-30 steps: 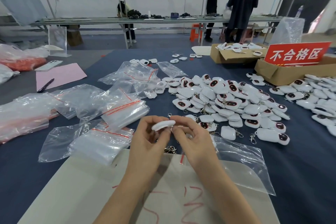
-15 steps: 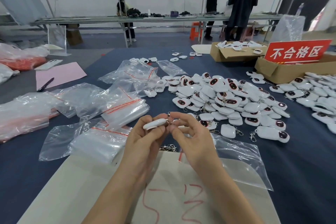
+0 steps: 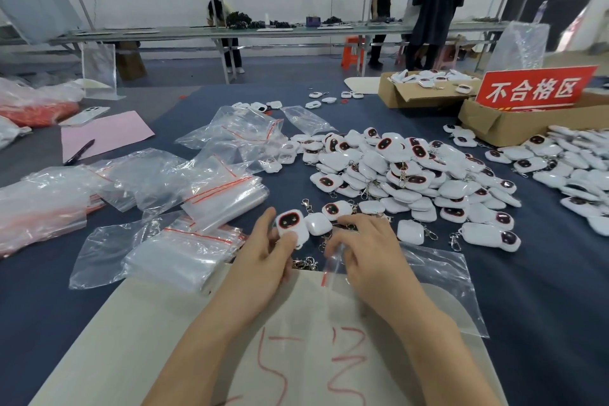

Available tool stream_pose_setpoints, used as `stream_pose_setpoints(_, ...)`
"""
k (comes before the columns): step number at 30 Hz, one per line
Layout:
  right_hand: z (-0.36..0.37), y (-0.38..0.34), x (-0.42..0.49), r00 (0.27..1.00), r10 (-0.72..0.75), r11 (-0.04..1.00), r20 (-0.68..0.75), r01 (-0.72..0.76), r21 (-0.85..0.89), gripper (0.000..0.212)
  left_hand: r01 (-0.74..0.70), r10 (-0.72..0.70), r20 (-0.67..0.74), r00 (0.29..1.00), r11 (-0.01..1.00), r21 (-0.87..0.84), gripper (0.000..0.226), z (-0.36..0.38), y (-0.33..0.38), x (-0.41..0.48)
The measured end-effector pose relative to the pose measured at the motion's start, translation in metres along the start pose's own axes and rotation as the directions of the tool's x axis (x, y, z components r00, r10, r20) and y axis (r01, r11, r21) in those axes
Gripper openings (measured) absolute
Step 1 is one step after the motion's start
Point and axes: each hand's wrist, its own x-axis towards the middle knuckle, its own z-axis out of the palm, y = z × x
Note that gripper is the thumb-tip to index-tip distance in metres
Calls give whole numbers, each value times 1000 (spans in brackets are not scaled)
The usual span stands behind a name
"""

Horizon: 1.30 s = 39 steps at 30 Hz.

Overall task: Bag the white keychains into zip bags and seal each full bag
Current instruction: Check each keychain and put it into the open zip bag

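My left hand (image 3: 263,257) holds a white keychain (image 3: 291,224) upright between thumb and fingers, its dark red-rimmed face turned toward me. My right hand (image 3: 365,247) pinches the red-striped mouth of a clear zip bag (image 3: 438,277) that lies flat on the table under my right wrist. A big heap of white keychains (image 3: 405,171) covers the blue cloth just beyond my hands. Loose keychains (image 3: 410,231) and metal clasps lie between the heap and my fingers.
Stacks of empty zip bags (image 3: 184,250) lie to the left. A beige board (image 3: 204,333) with red writing is under my forearms. Cardboard boxes (image 3: 494,123), one with a red sign (image 3: 535,89), stand at the back right. More keychains (image 3: 573,171) lie far right. People stand at a distant bench.
My left hand has turned the keychain so its face shows and lowered it. My right hand has let go of the keychain's ring and taken hold of the zip bag's mouth.
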Motion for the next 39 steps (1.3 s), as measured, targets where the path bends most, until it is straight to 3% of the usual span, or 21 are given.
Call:
stream_pose_setpoints(3,0,-2,1,998,6,991,-57,2,134,30,-109,106,23,994,983,146,26,-1,2,-2)
stream_pose_setpoints(7,-2,-11,0,991,7,958,-134,31,284,32,-231,196,145,970,926,298,29,-5,15,-8)
stream_pose_setpoints(12,-8,-17,0,994,5,938,-107,33,344,31,-180,133,166,977,931,317,13,-14,22,-10)
stream_pose_setpoints(14,-11,-20,0,996,-22,937,-86,50,345,29,-190,109,239,965,917,350,12,-20,30,-8)
stream_pose_setpoints(19,-8,-24,0,995,-71,955,-64,87,285,24,-268,27,407,913,792,548,16,-19,38,0)
stream_pose_setpoints(22,-4,-23,-1,994,-79,946,-81,100,308,25,-145,-61,369,927,851,504,15,-18,39,2)
stream_pose_setpoints(26,3,-21,-2,996,-72,936,-59,88,340,25,-133,-104,371,923,818,559,37,-17,41,3)
stream_pose_setpoints(29,3,-22,-2,999,-14,854,-43,34,518,37,-77,-121,352,928,862,501,46,-12,40,-1)
stream_pose_setpoints(33,3,-26,-1,998,14,787,-65,29,616,37,68,-160,243,957,936,346,22,-10,41,-5)
stream_pose_setpoints(36,2,-26,-2,999,34,725,-36,0,689,31,112,-228,288,930,923,369,44,-13,45,-9)
stream_pose_setpoints(39,1,-24,-3,999,36,657,41,-55,752,46,132,-294,390,873,911,390,63,-6,45,-16)
